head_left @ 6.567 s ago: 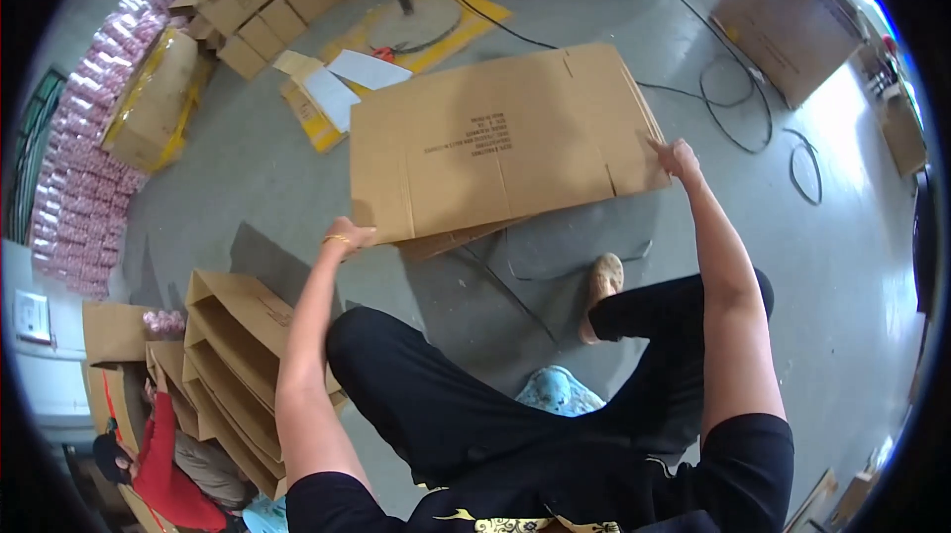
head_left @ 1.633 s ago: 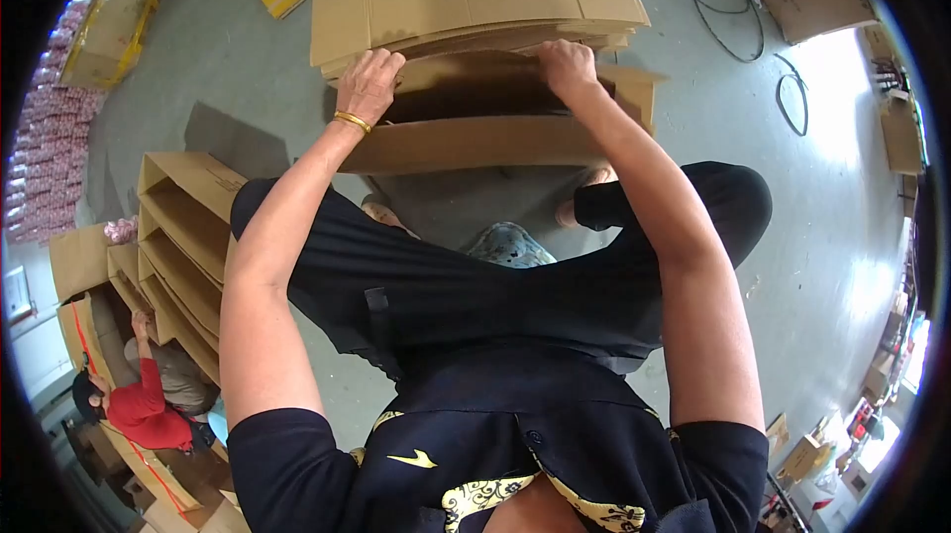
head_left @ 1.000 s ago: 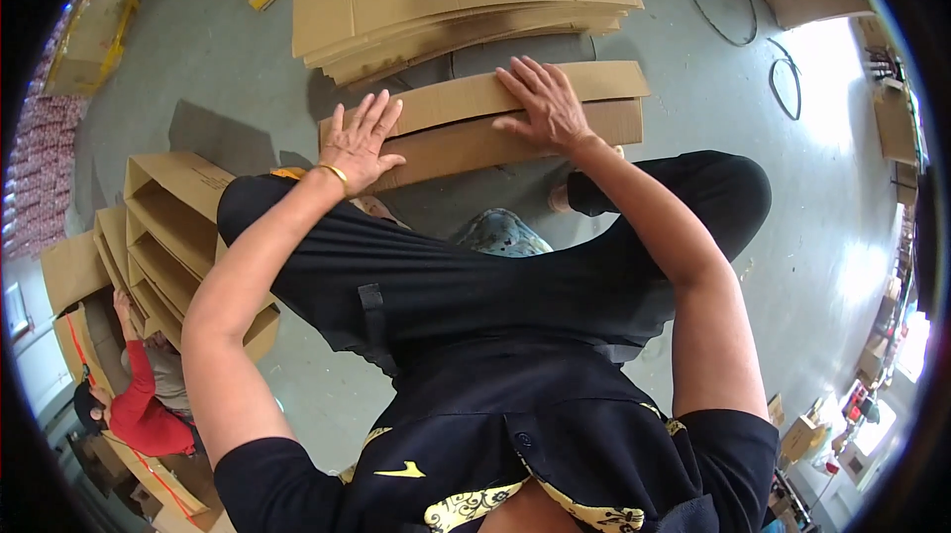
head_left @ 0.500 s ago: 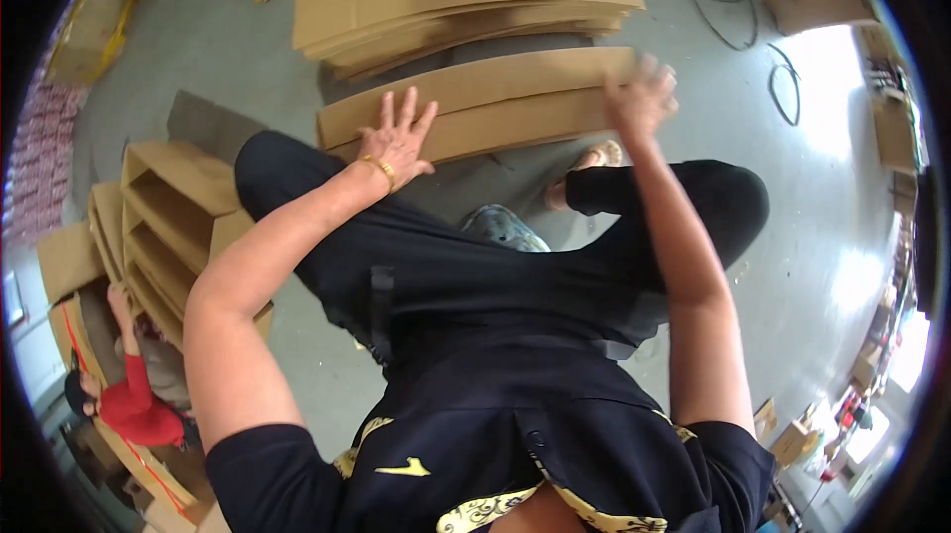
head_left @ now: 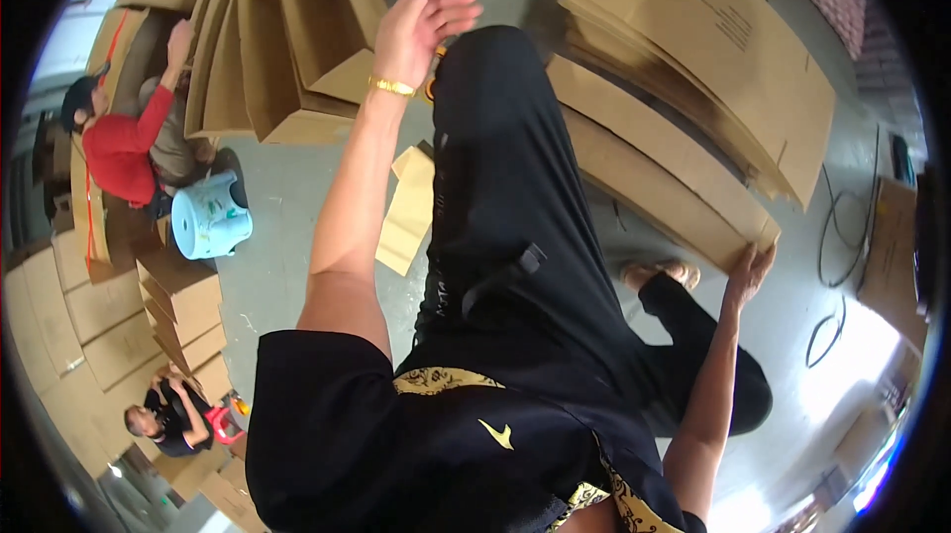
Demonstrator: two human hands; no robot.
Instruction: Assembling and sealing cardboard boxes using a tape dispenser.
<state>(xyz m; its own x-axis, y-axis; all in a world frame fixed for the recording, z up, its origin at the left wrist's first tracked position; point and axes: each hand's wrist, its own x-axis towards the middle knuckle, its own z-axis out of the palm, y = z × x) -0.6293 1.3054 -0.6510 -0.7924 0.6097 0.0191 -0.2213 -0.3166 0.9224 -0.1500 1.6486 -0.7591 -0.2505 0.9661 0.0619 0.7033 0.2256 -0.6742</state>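
Cardboard stack [head_left: 713,48]: flattened brown cartons piled on the grey floor [head_left: 297,226], up and to the left of the right-hand fingers; the top sheet carries a small block of dark print near its middle, too small to make out.
Long folded carton [head_left: 654,181]: a flat brown piece lying at the foot of that stack, its near corner right at the right-hand fingers.
Right hand [head_left: 750,270]: reaching out at arm's length; its fingers [head_left: 765,258] are curled around the corner edge of the long folded carton, gripping it.
Left hand [head_left: 421,18]: raised in the air, palm spread; its fingers [head_left: 451,3] are splayed wide and hold nothing. A gold bracelet [head_left: 392,87] sits on the wrist just below.
Open boxes [head_left: 287,33]: several made-up brown cartons lying on their sides, mouths open, just left of the left-hand fingers but not touched by them.
Cardboard scrap [head_left: 408,211]: a pale flat strip on the floor, well below the left-hand fingers, beside the black trouser leg.
Stool [head_left: 206,216]: small, round, light blue, far left of the left-hand fingers.
Person in red [head_left: 124,142]: sitting by the stool among stacked boxes, one arm lifted to a carton.
Person in black [head_left: 173,414]: crouched at the lower left near more piled boxes.
Cables [head_left: 842,236]: black loops on the floor, just right of the right-hand fingers.
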